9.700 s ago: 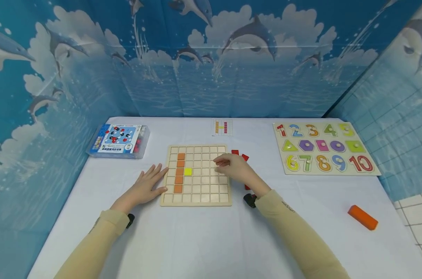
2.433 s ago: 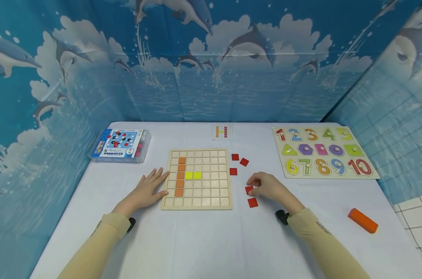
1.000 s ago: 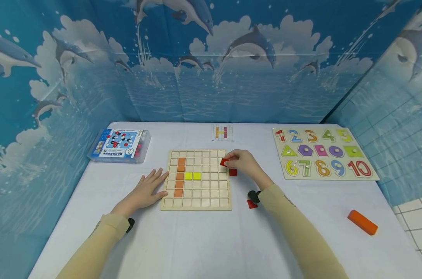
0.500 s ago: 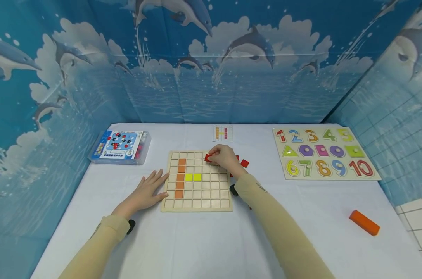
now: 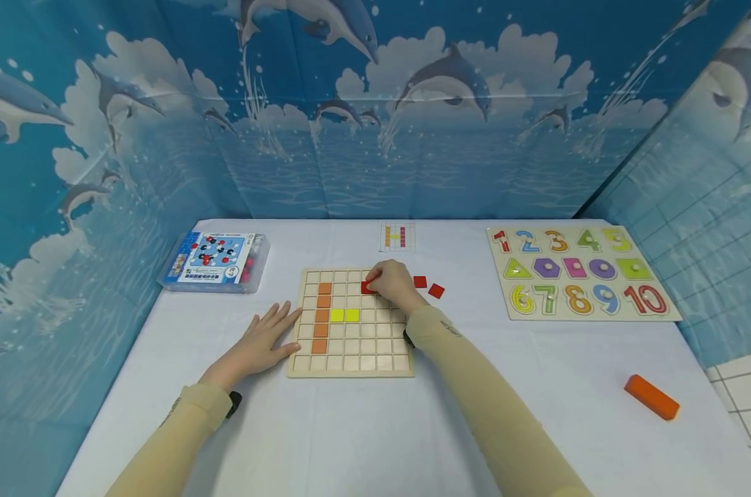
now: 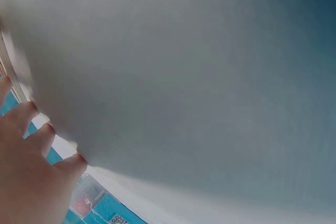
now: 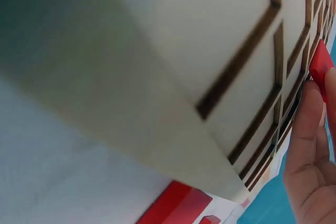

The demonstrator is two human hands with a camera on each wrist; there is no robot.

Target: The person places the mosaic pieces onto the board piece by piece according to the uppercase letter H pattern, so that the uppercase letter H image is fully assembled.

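My right hand (image 5: 393, 281) pinches a red square tile (image 5: 366, 288) over the second row of the wooden grid board (image 5: 350, 375), right of the middle. In the right wrist view the tile (image 7: 321, 64) stands tilted between thumb and finger, close over the cells. My left hand (image 5: 254, 345) lies flat with fingers spread, its fingertips and thumb at the board's left edge. A column of orange tiles (image 5: 321, 315) fills cells on the left of the board. Two yellow tiles (image 5: 352, 315) sit in a row to its right.
Two loose red tiles (image 5: 420, 281) show right of the board; the right forearm covers the area below. A pattern card (image 5: 397, 237) lies behind the board. A boxed molecule set (image 5: 217, 262) stands back left, a number puzzle (image 5: 583, 275) back right, an orange block (image 5: 651, 397) front right.
A second yellow tile has come onto the board. My right hand picked up a red tile on the right and carried it left over the second row, lowering it. The left hand stayed put.
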